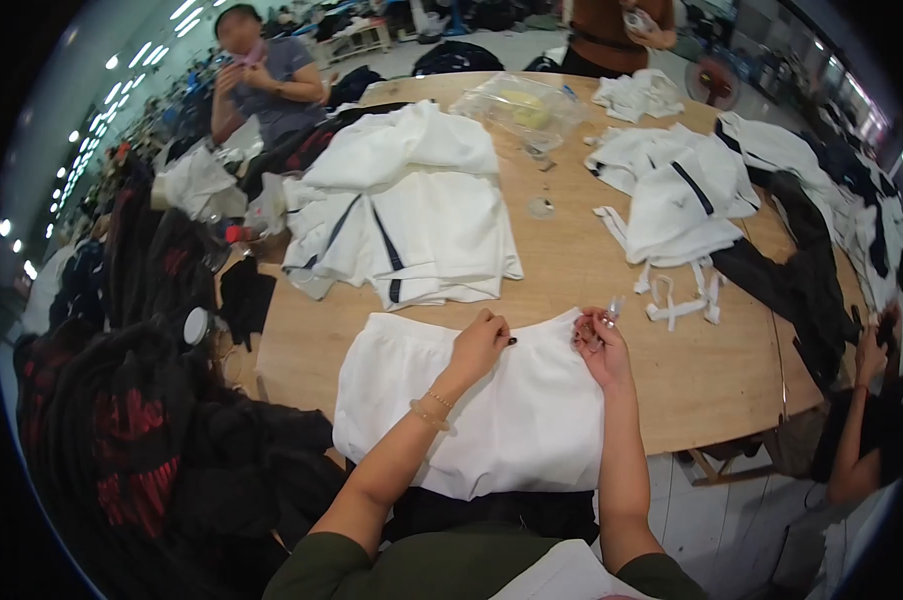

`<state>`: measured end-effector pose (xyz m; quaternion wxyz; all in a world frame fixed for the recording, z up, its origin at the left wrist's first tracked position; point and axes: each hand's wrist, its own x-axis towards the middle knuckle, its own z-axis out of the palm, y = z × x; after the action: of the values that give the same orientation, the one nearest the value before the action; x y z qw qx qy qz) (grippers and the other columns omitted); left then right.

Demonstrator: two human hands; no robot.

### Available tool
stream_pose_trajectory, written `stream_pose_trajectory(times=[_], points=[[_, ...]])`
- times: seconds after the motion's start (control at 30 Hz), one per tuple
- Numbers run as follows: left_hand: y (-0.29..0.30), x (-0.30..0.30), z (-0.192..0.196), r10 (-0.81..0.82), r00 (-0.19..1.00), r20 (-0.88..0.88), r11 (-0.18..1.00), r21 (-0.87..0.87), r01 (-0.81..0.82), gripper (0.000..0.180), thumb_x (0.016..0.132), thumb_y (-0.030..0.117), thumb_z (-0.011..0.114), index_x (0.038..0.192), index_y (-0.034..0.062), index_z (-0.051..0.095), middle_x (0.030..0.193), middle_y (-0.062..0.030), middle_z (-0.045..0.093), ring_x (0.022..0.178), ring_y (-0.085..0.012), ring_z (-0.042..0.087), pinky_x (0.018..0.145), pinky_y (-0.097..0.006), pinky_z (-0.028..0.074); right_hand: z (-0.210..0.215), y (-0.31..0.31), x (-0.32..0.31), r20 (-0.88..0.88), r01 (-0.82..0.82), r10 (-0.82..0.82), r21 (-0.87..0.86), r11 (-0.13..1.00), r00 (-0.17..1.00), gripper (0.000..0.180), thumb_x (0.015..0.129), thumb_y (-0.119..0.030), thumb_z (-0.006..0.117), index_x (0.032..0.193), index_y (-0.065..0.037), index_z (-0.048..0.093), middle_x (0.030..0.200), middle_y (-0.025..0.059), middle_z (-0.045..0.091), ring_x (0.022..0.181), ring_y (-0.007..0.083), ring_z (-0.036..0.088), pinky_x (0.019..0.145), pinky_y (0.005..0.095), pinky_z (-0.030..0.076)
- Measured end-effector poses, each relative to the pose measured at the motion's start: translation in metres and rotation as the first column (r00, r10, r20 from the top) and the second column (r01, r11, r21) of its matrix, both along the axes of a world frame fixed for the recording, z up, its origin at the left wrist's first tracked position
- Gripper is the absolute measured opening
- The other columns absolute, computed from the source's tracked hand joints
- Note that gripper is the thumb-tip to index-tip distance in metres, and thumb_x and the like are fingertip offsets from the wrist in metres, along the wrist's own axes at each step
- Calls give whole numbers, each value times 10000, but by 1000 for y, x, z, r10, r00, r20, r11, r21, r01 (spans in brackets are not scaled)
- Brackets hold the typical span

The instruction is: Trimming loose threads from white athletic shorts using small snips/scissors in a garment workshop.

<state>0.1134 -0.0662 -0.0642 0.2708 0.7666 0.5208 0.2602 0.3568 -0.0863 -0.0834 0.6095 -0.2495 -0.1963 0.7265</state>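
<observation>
White shorts [531, 430] with a gathered waistband lie in front of me, their lower part hanging over the table's near edge. My left hand [479, 348] is closed in a pinch on the waistband near its middle. At the waistband's right end, my right hand [603, 348] has its fingers curled round a small shiny tool [616, 304], which looks like thread snips. That tool is mostly hidden by the fingers, and its tip points away from me. Beyond the shorts lies a pile of white garments [436, 220] with navy stripes.
More white garments [686, 200] and white strips [683, 298] lie on the wooden table [561, 255] at right. A clear plastic bag [521, 105] is at the far side. Dark clothes [121, 430] heap at left. Co-workers stand at far left [271, 85], far side and right [866, 430].
</observation>
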Motion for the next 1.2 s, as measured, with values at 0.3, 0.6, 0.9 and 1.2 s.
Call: stream_pose_trajectory(times=[0.3,0.6,0.9,1.2], points=[[4,-3,15,65,929,363,997,-49,-51,136,816,76,592,908,22,507,872,-117,526,772,-266,543,683,-340,449,-6,-4,7,24,66,-65,-19,998,998,162,935,-134,466,1043,-35,536,890,80,634,785,146,617,705,280,495],[21,-9,-1,-32,888,458,967,-212,144,139,793,74,616,902,43,536,875,-93,509,789,-213,552,685,-312,450,-7,-4,8,12,83,-83,8,996,996,164,929,-138,479,1041,-40,548,881,76,638,781,146,610,680,285,488],[7,-4,3,-275,959,63,961,44,273,130,756,52,640,858,64,560,874,-74,517,753,-241,558,672,-321,456,-9,-1,7,-9,60,-60,-1,998,998,173,931,-137,471,1044,-37,554,893,84,650,799,160,627,677,300,483],[22,-18,11,147,756,638,951,-300,68,147,803,1,591,931,19,521,695,-38,547,619,-112,513,580,-255,432,-13,-1,8,-18,38,-38,8,999,999,192,938,-145,458,1059,-28,550,917,86,640,806,163,628,700,311,507]])
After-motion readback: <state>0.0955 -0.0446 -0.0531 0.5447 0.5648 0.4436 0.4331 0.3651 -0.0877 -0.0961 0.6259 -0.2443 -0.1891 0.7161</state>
